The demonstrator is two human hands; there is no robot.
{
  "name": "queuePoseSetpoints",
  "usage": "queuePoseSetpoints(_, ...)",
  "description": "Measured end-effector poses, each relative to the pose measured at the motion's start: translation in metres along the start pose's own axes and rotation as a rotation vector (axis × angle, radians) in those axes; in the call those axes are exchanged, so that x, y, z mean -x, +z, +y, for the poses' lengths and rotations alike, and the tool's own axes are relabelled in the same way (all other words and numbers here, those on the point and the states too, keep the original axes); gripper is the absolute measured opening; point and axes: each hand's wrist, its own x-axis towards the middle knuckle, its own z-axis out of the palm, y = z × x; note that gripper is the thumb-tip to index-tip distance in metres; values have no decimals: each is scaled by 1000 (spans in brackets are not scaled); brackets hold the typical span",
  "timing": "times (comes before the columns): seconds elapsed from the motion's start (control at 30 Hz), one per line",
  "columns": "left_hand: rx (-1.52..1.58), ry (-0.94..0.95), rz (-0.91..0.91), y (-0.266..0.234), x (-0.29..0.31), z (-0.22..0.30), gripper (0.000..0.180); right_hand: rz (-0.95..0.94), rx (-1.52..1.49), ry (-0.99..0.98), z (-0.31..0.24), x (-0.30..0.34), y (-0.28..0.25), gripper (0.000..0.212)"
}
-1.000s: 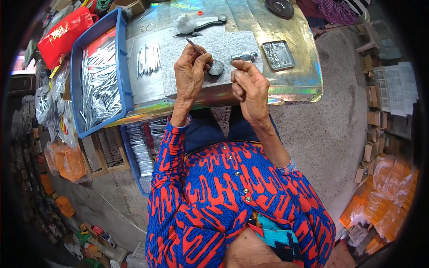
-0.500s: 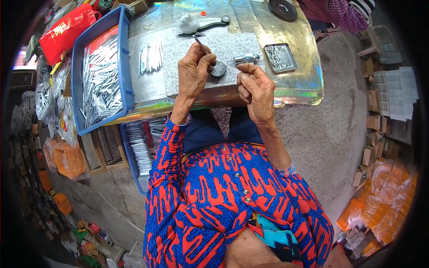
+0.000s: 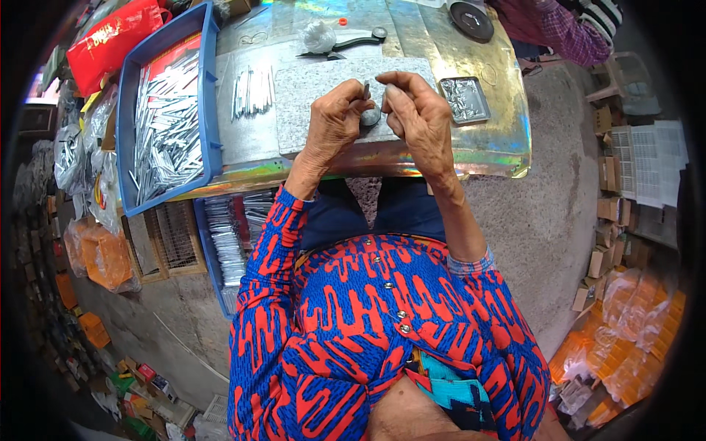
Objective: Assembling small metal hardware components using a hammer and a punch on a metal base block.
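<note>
My left hand (image 3: 337,121) is closed, with a thin dark metal strip (image 3: 366,90) pinched upright between thumb and forefinger. Close beside it, my right hand (image 3: 421,121) has its fingers curled and the thumb near the forefinger; whatever they pinch is too small to make out. Both hands are above a speckled grey stone slab (image 3: 309,77). A round metal disc (image 3: 371,116) lies on the slab between them, partly covered by fingers. Right of the slab sits a small square tray (image 3: 485,112) of small shiny metal parts.
A blue bin (image 3: 212,110) full of metal strips stands on the left, beside a row of strips (image 3: 252,92). Behind the slab lie a black-handled tool (image 3: 359,41) and a clear plastic bundle (image 3: 316,37). A dark round dish (image 3: 471,20) is at the far right, near another person's sleeve (image 3: 570,33).
My right hand has moved left and up toward my left hand, now covering the shiny metal piece on the slab. The left hand has shifted slightly right, its strip now more upright.
</note>
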Motion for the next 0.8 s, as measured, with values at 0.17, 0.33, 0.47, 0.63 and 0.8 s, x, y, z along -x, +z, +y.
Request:
queuePoseSetpoints(0.17, 42, 75, 80, 4, 5, 0, 10, -109, 261, -207, -12, -12, 9, 25)
queuePoseSetpoints(0.33, 118, 39, 108, 7, 6, 3, 6, -104, 359, -118, -10, -14, 10, 25)
queuePoseSetpoints(0.47, 22, 28, 104, 5, 9, 2, 7, -102, 166, -9, -9, -5, 6, 19)
queuePoseSetpoints(0.63, 56, 5, 130, 6, 9, 0, 7, -159, -73, 54, 16, 14, 1, 15)
queuePoseSetpoints(0.8, 60, -25, 112, 6, 10, -2, 7, -116, 56, -18, 33, 23, -1, 25)
